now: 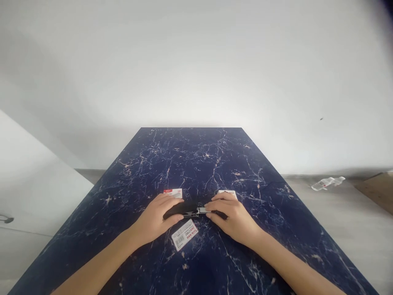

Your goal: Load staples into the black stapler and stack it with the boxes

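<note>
A black stapler (190, 207) with a silver metal track lies lengthwise between my hands, low over the table. My left hand (160, 215) is closed round its black left part, thumb at the near side and fingers at the far side. At the other end, my right hand (231, 213) pinches the metal part (203, 210), its fingers covering much of that end. Just below the stapler lies a small white box (185, 234) with red print and a barcode. A red-and-white packet (174, 192) shows partly behind my left hand, and a white packet (229, 192) behind my right.
The table (190, 159) has a dark blue marbled top that narrows toward a pale wall (196, 73). On the floor to the right lie clear plastic bottles (327, 183) beside a brown cardboard piece (377, 189). A dark cable end (8, 220) is at far left.
</note>
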Demonstrator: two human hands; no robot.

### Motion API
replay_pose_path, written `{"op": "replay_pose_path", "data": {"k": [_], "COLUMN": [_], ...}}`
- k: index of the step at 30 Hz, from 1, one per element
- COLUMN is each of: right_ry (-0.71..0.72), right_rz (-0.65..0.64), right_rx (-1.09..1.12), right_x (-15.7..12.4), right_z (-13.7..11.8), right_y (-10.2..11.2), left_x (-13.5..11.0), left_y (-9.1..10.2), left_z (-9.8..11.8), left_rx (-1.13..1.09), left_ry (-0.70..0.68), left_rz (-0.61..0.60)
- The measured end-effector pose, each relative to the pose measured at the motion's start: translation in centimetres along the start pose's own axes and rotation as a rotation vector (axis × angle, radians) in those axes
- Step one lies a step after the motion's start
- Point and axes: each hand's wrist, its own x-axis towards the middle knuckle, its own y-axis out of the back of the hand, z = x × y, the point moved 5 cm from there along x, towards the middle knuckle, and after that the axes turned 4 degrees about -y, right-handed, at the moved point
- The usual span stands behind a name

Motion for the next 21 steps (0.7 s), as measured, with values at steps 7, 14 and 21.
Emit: {"op": "replay_pose_path", "data": {"k": [7,14,21], "right_ry": [-0.02,-0.093,-0.044], "right_rz": [-0.011,-0.023,-0.053], "right_rx": [0.045,0.04,0.028], "right_x": [0.21,0.16,0.3], "right_z": [-0.09,0.03,-0.31], "right_y": [0.43,0.07,0.17], "left_x": [-0.1,-0.23,-0.13], "left_y": [-0.13,-0.08,-0.1], "left_z": [-0.08,-0.05,-0.06], "left_rx": [-0.03,-0.028,-0.026], "left_ry": [0.028,0.038,0.026], "left_rz": [-0.014,-0.018,-0.009]}}
